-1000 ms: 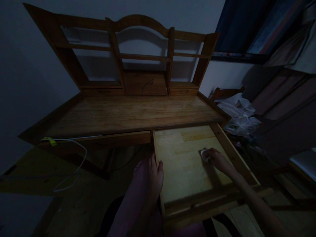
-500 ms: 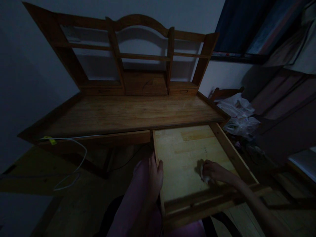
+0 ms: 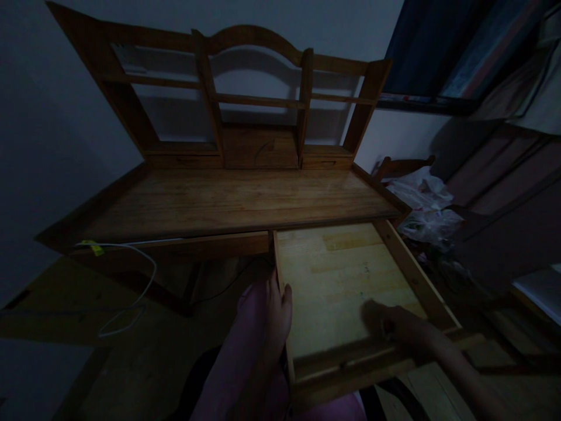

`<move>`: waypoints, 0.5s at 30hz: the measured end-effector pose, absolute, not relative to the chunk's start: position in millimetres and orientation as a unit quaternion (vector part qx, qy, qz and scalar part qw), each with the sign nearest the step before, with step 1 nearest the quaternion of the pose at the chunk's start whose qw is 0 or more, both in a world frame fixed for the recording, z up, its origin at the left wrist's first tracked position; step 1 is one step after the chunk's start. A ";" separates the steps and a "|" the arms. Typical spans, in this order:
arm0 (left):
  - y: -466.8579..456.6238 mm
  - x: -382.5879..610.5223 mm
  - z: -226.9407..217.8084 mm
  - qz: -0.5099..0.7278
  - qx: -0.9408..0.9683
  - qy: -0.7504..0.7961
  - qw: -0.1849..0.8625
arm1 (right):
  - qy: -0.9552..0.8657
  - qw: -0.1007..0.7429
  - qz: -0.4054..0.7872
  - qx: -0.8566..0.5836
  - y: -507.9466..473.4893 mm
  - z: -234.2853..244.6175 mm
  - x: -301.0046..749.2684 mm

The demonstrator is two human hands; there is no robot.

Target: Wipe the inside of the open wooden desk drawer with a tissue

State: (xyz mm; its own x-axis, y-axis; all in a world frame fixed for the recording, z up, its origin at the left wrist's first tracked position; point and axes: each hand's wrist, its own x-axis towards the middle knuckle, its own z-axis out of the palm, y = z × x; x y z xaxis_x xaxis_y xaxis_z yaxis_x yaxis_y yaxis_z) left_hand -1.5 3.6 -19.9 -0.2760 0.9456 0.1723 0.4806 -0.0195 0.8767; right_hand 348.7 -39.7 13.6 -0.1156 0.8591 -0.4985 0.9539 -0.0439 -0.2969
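Note:
A wooden drawer is pulled out from the desk's right side, its pale bottom bare in view. My left hand grips the drawer's left wall, thumb on the inside and fingers along the outside. Over the front right part of the drawer is my right hand, blurred and closed on a small crumpled white cloth. Most of the cloth is hidden by the fingers; whether it is fabric or paper I cannot tell. The hand's shadow falls on the drawer bottom just left of it.
The wooden desktop carries a shelf unit at the back. A white cable with a yellow tag hangs off the front left. White plastic bags sit by a chair on the right.
My right hand has moved right and slightly toward me with the cloth, away from the middle of the drawer bottom. My left hand stays on the drawer wall.

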 end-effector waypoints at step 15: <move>3.4 -0.9 -17.4 0.480 0.522 0.647 0.281 | 0.646 0.066 -0.127 0.750 -15.3 4.9 432.3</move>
